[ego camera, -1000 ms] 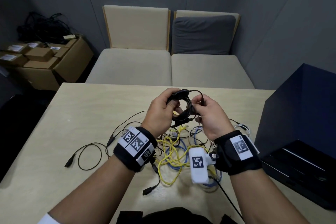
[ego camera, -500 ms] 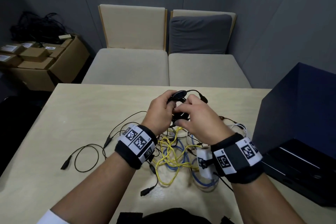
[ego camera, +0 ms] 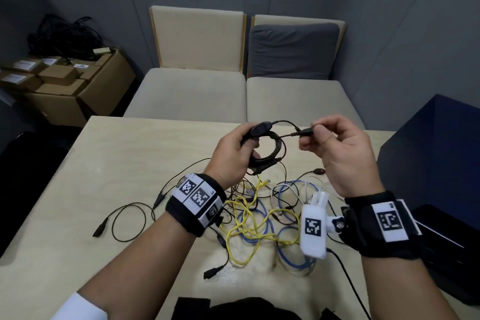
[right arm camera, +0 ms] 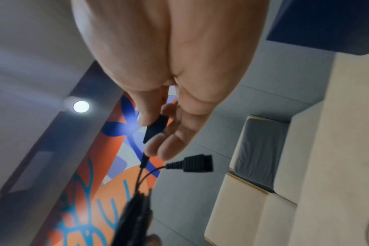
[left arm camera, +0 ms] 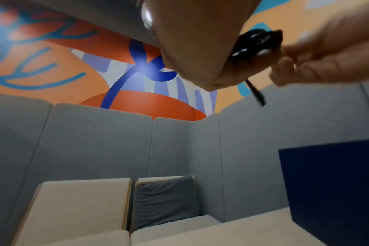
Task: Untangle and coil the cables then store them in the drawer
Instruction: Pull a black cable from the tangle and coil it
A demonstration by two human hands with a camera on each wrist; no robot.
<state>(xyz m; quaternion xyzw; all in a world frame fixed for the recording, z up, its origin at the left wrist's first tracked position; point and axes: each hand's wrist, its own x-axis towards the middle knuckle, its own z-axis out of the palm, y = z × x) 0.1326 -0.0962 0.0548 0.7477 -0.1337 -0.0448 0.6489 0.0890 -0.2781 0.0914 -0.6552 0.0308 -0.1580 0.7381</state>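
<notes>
Coil (ego camera: 267,149): being gripped in curled left hand (ego camera: 231,154)
Plug (ego camera: 305,132): being pinched by right hand (ego camera: 345,153)
Tangle (ego camera: 262,221): lying on table (ego camera: 91,176)

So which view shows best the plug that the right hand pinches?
The right wrist view: the plug sits close and sharp between thumb and fingers. The head view shows it small at the right hand. In the left wrist view I cannot tell it for sure.
</notes>
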